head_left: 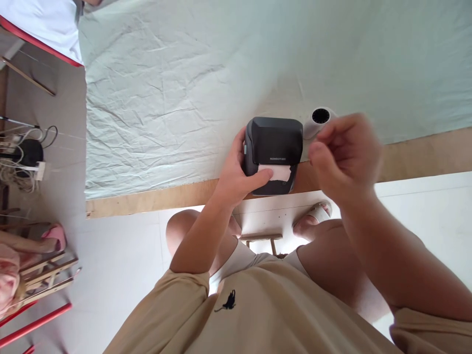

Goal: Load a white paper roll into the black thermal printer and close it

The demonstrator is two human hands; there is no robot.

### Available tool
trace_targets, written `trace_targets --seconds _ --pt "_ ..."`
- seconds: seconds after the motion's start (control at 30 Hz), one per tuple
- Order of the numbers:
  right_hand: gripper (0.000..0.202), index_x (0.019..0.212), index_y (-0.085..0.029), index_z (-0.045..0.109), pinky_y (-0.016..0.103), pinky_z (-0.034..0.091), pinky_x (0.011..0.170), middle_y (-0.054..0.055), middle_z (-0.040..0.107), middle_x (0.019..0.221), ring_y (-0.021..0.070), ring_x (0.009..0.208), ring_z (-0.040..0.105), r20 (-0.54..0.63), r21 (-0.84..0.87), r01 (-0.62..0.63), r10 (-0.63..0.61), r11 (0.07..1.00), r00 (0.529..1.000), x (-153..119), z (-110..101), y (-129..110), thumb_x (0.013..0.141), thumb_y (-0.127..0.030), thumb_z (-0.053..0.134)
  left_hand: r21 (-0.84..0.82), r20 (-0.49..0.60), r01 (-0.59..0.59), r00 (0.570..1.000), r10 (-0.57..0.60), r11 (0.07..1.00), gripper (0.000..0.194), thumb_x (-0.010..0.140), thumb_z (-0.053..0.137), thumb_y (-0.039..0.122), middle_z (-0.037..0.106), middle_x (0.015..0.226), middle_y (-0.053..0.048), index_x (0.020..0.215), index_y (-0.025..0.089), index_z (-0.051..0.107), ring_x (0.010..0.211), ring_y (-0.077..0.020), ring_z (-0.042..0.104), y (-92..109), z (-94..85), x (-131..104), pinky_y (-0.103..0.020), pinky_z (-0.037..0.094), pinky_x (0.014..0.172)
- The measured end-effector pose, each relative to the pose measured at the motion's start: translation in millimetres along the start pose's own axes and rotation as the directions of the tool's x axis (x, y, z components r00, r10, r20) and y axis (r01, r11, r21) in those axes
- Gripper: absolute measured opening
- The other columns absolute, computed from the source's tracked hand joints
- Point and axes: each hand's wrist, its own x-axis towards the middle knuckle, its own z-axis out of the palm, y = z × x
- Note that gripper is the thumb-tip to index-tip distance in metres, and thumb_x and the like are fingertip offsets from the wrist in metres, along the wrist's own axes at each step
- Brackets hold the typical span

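Observation:
A dark grey and black device, like a small label printer, sits at the front edge of the cloth-covered table, with white paper at its front opening. My left hand grips the device's left side, its thumb lying on the paper. Raised just right of the device, my right hand is slightly blurred, its fingers curled in near the thumb; whatever they may hold is hidden. Beyond it, partly covered by this hand, lies a white rounded object with a dark round face.
Pale green wrinkled cloth covers the table, whose bare wooden edge faces me. At the far left are tangled cables, wooden racks and red bars. Part of another person, in white clothing, shows at the top left.

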Motion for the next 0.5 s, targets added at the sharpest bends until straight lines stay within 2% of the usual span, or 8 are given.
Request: trace_targets --seconds 0.1,0.23,0.3,0.4,0.5 --pt "0.037 0.087 -0.03 0.047 0.033 0.036 0.051 -0.005 0.05 0.069 0.0142 0.056 0.042 0.123 0.021 -0.152 0.149 0.988 0.981 -4.8 5.0 9.4 0.096 -0.049 0.077 -0.061 -0.02 0.047 0.999 -0.049 0.997 0.084 0.073 0.104 0.062 0.082 0.137 -0.01 0.142 0.029 0.07 0.133 -0.0387 0.079 2.9 3.4 -1.3 -0.045 0.07 0.104" --pt "0.05 0.078 -0.028 0.036 0.03 0.037 0.051 -0.006 0.042 0.065 0.0127 0.058 0.039 0.272 0.066 -0.222 0.197 0.973 0.942 1.3 3.8 15.0 0.09 -0.044 0.082 -0.053 -0.059 0.062 0.996 -0.065 0.997 0.065 0.082 0.098 0.063 0.086 0.118 -0.007 0.131 0.028 0.077 0.114 -0.0344 0.084 6.7 8.7 -2.9 -0.042 0.07 0.092" --pt "0.053 0.077 -0.028 0.032 0.028 0.035 0.049 -0.007 0.041 0.063 0.0115 0.055 0.039 0.335 0.104 -0.243 0.196 0.964 0.922 4.4 1.6 16.3 0.09 -0.04 0.082 -0.038 -0.061 0.038 0.997 -0.04 0.999 0.06 0.083 0.097 0.061 0.086 0.116 -0.006 0.13 0.029 0.076 0.114 -0.0318 0.084 7.0 9.5 -3.3 -0.039 0.069 0.091" --pt "0.053 0.079 -0.028 0.031 0.026 0.034 0.045 -0.008 0.044 0.062 0.0107 0.052 0.04 0.357 0.166 -0.244 0.173 0.955 0.918 4.9 0.1 19.3 0.095 -0.043 0.08 -0.064 -0.034 0.043 0.998 -0.045 0.997 0.062 0.084 0.095 0.065 0.087 0.12 -0.006 0.13 0.029 0.075 0.117 -0.0322 0.085 6.5 9.3 -2.3 -0.04 0.071 0.091" --pt "0.051 0.082 -0.029 0.034 0.025 0.035 0.045 -0.008 0.043 0.065 0.0101 0.052 0.039 0.381 0.199 -0.255 0.165 0.946 0.91 2.1 0.3 21.6 0.096 -0.046 0.08 -0.134 -0.052 0.071 0.996 -0.079 0.988 0.055 0.091 0.084 0.073 0.086 0.125 -0.007 0.124 0.029 0.078 0.128 -0.0348 0.083 6.3 9.7 1.1 -0.045 0.072 0.1"
